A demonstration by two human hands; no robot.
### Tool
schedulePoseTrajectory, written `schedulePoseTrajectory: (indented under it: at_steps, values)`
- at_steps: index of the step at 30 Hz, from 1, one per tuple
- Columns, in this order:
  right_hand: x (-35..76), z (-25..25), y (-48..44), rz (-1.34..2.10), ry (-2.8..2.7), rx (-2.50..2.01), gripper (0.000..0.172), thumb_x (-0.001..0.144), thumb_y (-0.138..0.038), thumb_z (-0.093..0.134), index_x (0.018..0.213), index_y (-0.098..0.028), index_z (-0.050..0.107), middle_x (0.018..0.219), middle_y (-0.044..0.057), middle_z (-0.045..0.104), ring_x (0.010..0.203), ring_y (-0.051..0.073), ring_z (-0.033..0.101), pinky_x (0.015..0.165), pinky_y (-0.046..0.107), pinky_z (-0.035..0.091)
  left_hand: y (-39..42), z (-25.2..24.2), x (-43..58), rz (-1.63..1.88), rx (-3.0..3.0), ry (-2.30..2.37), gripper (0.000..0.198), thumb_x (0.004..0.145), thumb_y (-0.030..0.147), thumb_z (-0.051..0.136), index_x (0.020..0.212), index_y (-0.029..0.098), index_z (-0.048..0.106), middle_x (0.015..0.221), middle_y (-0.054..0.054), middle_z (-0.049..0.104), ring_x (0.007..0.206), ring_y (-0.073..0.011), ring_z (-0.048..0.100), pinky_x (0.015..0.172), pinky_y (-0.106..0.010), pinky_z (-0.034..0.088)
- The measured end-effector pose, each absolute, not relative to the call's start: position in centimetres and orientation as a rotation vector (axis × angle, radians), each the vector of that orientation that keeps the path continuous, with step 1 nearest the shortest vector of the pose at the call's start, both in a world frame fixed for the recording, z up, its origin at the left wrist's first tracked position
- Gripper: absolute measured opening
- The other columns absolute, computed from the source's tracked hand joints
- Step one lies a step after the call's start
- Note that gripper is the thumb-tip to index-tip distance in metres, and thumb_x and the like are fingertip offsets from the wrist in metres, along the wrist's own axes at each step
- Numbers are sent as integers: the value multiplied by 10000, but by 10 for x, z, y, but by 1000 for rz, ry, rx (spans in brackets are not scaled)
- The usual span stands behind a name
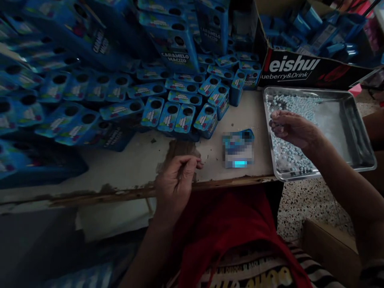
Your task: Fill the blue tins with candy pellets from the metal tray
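Observation:
My left hand (177,180) is over the table's front edge, thumb and fingertips pinched together; whatever is between them is too small to make out. Above the metal tray (333,168) hovers my right hand (295,128), its fingers curled closed, and their contents cannot be seen. Small pale blue and white candies (295,158) lie spread over the tray's left part. Between my hands sits a blurred-out device with a lit cyan display (240,163), a blue candy container (247,134) appearing on it.
Blue candy containers (180,114) with round dark openings crowd the table's back and left, with larger blue boxes (177,48) above them. A black cardboard box (300,70) full of blue packs stands behind the tray. The table's worn wooden edge (126,195) runs along the front.

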State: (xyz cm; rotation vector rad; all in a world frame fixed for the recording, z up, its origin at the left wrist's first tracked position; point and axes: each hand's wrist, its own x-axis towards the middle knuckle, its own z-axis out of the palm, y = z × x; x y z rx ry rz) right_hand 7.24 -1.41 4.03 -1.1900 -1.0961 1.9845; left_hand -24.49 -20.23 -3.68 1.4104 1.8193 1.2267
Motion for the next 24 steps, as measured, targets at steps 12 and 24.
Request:
schedulePoseTrajectory:
  at_steps: [12,24]
  values:
    - [67,66,-26,1904,-1408,-1209,255,839,-320,981,906,-194,769,773,-1,638,634,92,504,493,212,404,-204,-47,-234,1142,1616,1846,221,1031,375,618,959,221,760,873,-27,820,842,-205,792,817,-301,614]
    - [36,86,-29,1943,-1471,-1167,286,855,-270,993,932,-190,730,768,-25,619,641,84,564,542,216,441,-186,-58,-236,1293,1464,1722,534,933,447,852,1399,243,685,1238,-83,812,1172,-262,798,1066,-426,655]
